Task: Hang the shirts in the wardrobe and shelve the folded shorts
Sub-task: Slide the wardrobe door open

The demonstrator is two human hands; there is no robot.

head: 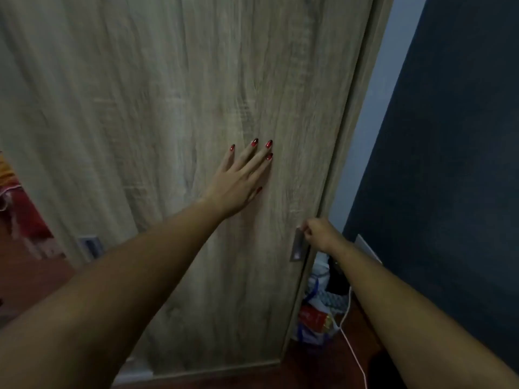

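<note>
My R hand at 4 o'clock: fingers curled on the metal pull at the wardrobe door edge. My L hand, centre, flat and spread, palm on the door panel, holding nothing. Bags on floor at 5 o'clock beside the door (contents unclear). Shirts, shorts not in view.

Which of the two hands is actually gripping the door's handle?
The right hand, curled on the metal handle at the door's edge; the left hand lies flat, fingers spread.
</note>
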